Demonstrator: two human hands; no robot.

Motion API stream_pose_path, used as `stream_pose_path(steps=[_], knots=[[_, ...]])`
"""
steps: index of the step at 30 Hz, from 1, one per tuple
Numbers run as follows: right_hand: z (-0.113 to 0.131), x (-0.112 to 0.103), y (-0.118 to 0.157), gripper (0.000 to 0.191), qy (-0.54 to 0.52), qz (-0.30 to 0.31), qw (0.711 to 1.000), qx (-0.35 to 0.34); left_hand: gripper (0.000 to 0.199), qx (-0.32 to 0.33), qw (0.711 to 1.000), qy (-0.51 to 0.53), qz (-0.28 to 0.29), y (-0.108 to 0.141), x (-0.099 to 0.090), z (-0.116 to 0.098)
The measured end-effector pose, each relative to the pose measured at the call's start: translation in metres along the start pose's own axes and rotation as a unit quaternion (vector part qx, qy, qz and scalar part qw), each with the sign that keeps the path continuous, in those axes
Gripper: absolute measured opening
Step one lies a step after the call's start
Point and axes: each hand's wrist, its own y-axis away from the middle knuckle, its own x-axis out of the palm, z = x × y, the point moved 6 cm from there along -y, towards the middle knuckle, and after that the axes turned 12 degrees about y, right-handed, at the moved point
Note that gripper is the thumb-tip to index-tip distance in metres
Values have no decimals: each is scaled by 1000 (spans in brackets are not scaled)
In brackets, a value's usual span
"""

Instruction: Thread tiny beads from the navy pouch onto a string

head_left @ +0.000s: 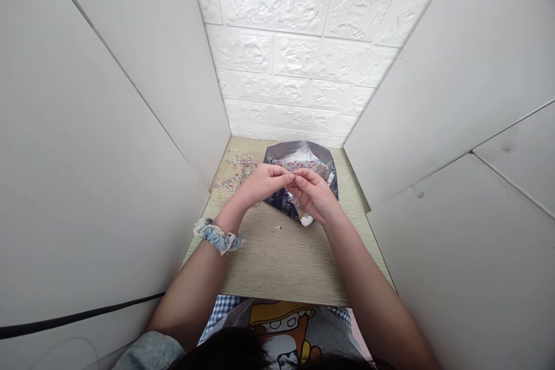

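My left hand [262, 184] and my right hand [315, 195] meet fingertip to fingertip above a small wooden table [277, 260]. Between the pinched fingers is something tiny, probably a bead on a thread, too small to make out. A beaded strand [299, 208] hangs from my right hand down to a white end piece [306, 220]. Just behind the hands lies an open dark blue bag [299, 156] filled with small colourful beads. A blue scrunchie [218, 236] sits on my left wrist.
Loose beaded strands [237, 170] lie at the table's back left. One single bead [280, 228] rests on the wood in front of the hands. White panels close in left and right, and a white brick wall [295, 69] stands behind. A black cable [78, 316] runs at the lower left.
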Motion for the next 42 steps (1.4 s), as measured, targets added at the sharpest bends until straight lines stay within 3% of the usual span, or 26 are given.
stream_pose_path(steps=[7,11,16,25,31,34,37,42], knots=[[2,-5,-2,15,88,-30,995,-39,26,-46,996,70,20,-1,6,7],[7,-8,-1,16,173,-56,979,-94,27,-63,993,96,25,-2,6,11],[20,-8,5,12,256,-97,949,-155,26,-133,980,138,59,0,11,21],[25,0,11,8,335,-96,916,-198,26,-103,974,189,66,-1,13,18],[32,-15,12,9,318,-183,902,-227,32,-87,981,159,75,-3,11,20],[33,-25,9,14,348,-214,889,-206,31,-77,981,161,69,-3,9,20],[31,-20,4,21,488,-153,843,-168,28,-54,979,191,48,-4,6,17],[19,-6,5,26,738,-60,659,-133,22,-38,976,215,3,-5,1,15]])
